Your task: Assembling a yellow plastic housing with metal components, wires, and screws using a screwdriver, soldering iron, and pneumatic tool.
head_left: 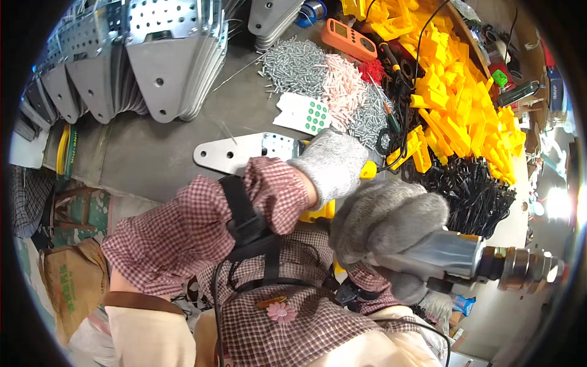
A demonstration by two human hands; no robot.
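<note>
Right hand [391,226] wrapped around an air tool [454,252], apparently for control; left hand [335,162] covers one end of a perforated metal plate [235,151], presumably steadying it, fingertips hidden, grip indeterminable.

- Lower left: green characters on a brown sack [82,287]
- Left: lettering on a green strip [72,153]
- Upper centre: round green labels [317,116] on a white sheet [292,114]
- Far right: lettering on a blue box [555,92]
</note>
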